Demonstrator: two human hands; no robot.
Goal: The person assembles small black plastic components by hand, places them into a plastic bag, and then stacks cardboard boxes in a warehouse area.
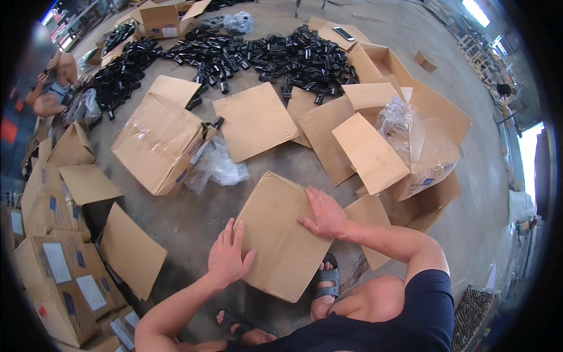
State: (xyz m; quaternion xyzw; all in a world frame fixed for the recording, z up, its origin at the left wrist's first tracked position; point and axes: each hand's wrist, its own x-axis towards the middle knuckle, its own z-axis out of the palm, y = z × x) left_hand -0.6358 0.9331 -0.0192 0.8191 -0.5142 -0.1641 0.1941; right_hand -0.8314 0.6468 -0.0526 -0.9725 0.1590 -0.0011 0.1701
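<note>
A closed brown cardboard box (281, 240) stands on the floor right in front of me, between my feet and the other cartons. My left hand (229, 258) lies along its left edge, fingers stretched out and apart. On the box's upper right edge rests my right hand (324, 214), palm down with its fingers extended. Neither hand grips anything. Beyond the box a clear plastic bag (220, 164) lies crumpled beside another carton (157, 138). A flat cardboard sheet (255, 121) lies farther ahead.
Small black parts (299, 58) spread in a long heap across the far floor. At the right is an open carton (431, 141) with plastic inside. Labelled boxes (67, 281) stack up at the left. A phone (343, 33) lies on cardboard; a person (50, 88) crouches at far left.
</note>
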